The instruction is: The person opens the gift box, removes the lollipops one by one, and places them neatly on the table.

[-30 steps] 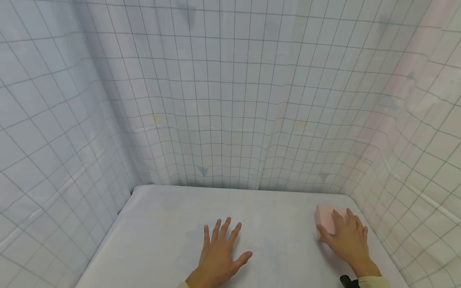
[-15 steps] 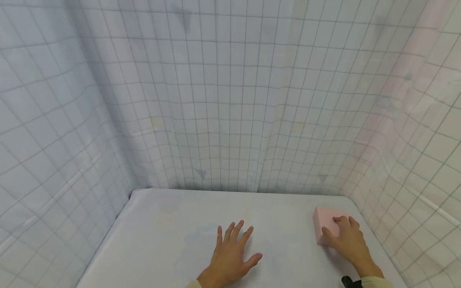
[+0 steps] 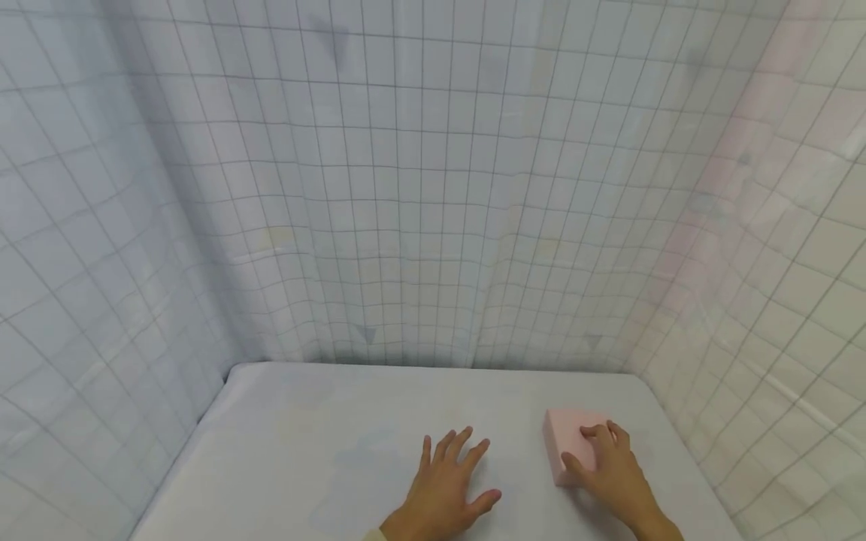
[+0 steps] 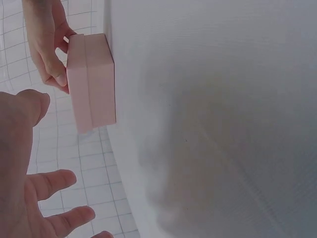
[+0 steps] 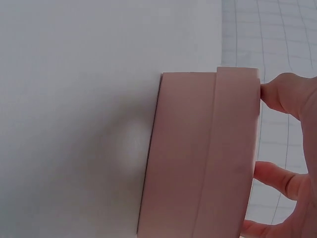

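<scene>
A pink box (image 3: 567, 430) with a fitted lid sits on the white-covered table, right of centre. The fingertips of my right hand (image 3: 617, 477) rest on top of its lid, thumb towards the left and fingers bent. Seen from the right wrist, the thumb and fingers touch the lid's top face while the box's sides (image 5: 198, 153) stay free of them. To the left, my left hand (image 3: 438, 490) is held over the table with its fingers spread, holding nothing. In the left wrist view the box (image 4: 94, 84) lies beyond that hand's thumb.
The table (image 3: 291, 443) has a white cloth over it. Grid-patterned white curtains (image 3: 406, 225) hang behind it and along both sides, the right one close to the table's edge.
The spread fingers of my right hand have drawn together on the lid, and the box has shifted left and nearer with the hand. My left hand has drifted slightly right in view.
</scene>
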`<action>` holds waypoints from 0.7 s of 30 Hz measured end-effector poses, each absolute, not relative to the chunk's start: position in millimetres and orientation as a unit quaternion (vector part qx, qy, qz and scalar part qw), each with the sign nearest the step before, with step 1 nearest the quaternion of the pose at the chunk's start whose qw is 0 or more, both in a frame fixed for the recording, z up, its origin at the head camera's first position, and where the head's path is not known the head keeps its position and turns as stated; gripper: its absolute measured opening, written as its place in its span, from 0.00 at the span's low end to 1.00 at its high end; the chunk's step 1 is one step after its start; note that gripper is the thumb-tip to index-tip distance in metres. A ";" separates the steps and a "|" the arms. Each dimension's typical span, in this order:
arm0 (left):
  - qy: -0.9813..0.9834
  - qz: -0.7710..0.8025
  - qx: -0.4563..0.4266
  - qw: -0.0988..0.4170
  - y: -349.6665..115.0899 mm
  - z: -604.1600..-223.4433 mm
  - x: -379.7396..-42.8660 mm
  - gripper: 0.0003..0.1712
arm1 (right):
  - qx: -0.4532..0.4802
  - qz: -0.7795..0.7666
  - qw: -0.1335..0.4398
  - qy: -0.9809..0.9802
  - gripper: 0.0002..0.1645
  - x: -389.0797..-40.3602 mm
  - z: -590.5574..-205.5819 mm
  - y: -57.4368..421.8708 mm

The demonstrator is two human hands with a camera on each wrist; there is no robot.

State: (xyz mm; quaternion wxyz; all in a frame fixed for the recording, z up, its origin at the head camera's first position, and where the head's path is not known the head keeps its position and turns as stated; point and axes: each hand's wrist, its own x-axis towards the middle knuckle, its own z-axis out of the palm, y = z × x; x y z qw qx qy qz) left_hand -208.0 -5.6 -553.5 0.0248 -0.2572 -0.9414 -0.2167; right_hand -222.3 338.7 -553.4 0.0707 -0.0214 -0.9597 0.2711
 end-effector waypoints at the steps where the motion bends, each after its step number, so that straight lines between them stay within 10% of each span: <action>1: -0.940 -0.216 -0.263 0.023 -4.6 -554.1 -208.1 0.44 | -0.017 0.278 0.052 -0.959 0.45 -218.8 -548.3 331.7; 21: -0.934 -0.171 -0.302 0.080 -15.7 -553.5 -189.0 0.53 | 0.063 0.285 0.065 -0.954 0.54 -179.5 -554.0 230.2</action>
